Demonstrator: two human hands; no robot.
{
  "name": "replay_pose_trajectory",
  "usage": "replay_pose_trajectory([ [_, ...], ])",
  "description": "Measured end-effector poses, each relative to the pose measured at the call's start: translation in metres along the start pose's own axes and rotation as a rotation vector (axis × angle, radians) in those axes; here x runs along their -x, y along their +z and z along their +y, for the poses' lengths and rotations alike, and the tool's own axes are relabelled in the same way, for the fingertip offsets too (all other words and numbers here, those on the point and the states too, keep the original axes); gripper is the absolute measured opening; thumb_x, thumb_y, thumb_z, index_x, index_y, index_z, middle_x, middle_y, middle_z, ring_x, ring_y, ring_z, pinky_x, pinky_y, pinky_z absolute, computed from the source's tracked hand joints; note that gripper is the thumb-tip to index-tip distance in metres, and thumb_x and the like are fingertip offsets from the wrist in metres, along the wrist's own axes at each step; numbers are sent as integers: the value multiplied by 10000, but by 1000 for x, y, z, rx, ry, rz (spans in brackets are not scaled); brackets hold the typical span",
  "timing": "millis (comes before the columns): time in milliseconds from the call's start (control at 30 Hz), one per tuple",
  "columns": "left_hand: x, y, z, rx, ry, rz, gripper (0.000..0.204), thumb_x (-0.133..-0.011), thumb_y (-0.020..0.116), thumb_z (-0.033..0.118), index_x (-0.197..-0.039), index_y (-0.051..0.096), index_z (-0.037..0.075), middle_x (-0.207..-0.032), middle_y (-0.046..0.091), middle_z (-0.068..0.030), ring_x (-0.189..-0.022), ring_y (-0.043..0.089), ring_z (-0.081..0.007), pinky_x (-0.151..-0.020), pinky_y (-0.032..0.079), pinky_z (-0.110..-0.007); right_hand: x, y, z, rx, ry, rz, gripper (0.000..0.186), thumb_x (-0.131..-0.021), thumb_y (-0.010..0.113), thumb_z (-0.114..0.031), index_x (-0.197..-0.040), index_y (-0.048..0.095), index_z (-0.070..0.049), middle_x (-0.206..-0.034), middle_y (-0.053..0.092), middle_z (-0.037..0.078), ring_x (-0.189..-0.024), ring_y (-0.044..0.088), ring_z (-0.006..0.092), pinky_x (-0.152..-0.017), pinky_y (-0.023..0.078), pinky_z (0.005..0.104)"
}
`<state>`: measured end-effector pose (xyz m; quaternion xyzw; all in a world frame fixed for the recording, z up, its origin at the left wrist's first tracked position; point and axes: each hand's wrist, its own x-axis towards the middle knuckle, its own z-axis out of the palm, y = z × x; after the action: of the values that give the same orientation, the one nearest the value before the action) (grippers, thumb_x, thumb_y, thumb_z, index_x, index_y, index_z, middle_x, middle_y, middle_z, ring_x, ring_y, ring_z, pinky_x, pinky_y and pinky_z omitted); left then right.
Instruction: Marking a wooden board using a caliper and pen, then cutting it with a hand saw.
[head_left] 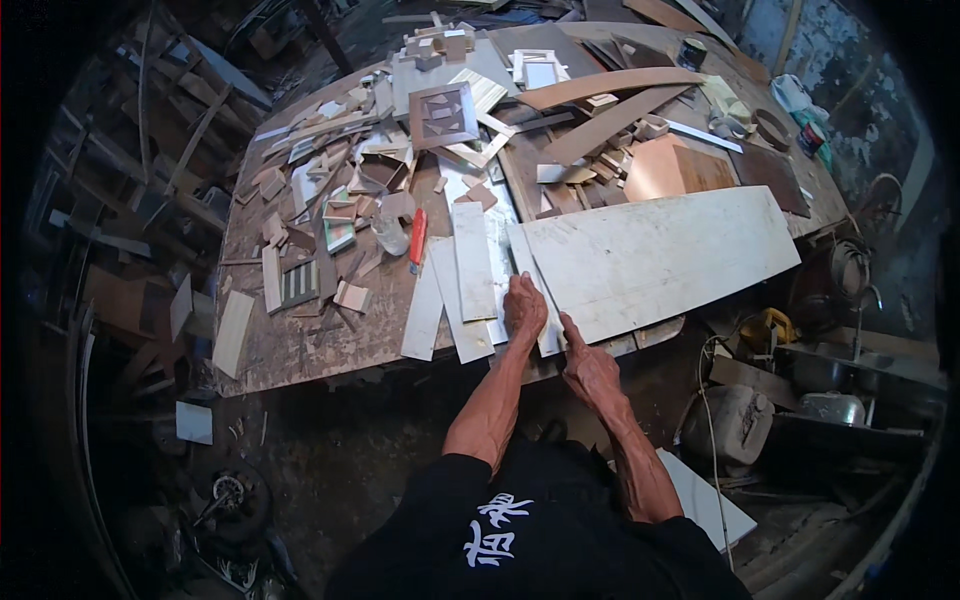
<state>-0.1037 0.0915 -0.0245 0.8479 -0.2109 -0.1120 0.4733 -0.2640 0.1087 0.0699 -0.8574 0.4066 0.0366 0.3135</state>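
My left hand (525, 308) is closed at the left edge of a narrow white strip (538, 272); what its fingers hold, if anything, is hidden. Close by on the right, my right hand (592, 372) grips the near left corner of a large white board (660, 262), its index finger stretched along the edge and the other fingers curled. The board lies flat, one long side toward me, with the strip along its left end. Left of my hands, several white strips (474, 262) lie roughly side by side. A red-handled cutter (418, 238) rests beyond them, beside a clear cup (390, 236).
Wood offcuts (350, 165) cover the left and far parts of the worn workbench (330, 340). Two curved brown panels (620, 88) lie beyond the board. Right of the bench are a jerrycan (735, 415), a hanging cable (712, 440) and a metal basin (832, 408).
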Motion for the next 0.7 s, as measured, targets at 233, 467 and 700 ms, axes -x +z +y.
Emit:
replay_pose_trajectory([
  [233, 0, -2, -2, 26, 45, 38, 368, -976, 363, 313, -852, 539, 15, -766, 594, -285, -764, 575, -479, -651, 429, -547, 18, -15, -4, 35, 5, -19, 591, -902, 397, -156, -1463, 226, -223, -742, 621, 257, -702, 609, 429, -672, 457, 514],
  [467, 3, -1, 0, 32, 66, 33, 363, -978, 360, 300, -843, 535, 12, -740, 589, -274, -725, 565, -477, -635, 425, -539, 6, -19, -3, -9, 39, -4, 637, -866, 423, -135, -1466, 231, -228, -749, 624, 260, -718, 610, 442, -691, 461, 508],
  [700, -1, 2, -5, 36, 95, 73, 373, -972, 366, 298, -828, 544, 4, -726, 584, -264, -722, 562, -472, -637, 419, -537, 9, -22, -6, 45, 24, -24, 581, -892, 403, -145, -1451, 264, -229, -743, 621, 254, -689, 604, 431, -650, 456, 514],
])
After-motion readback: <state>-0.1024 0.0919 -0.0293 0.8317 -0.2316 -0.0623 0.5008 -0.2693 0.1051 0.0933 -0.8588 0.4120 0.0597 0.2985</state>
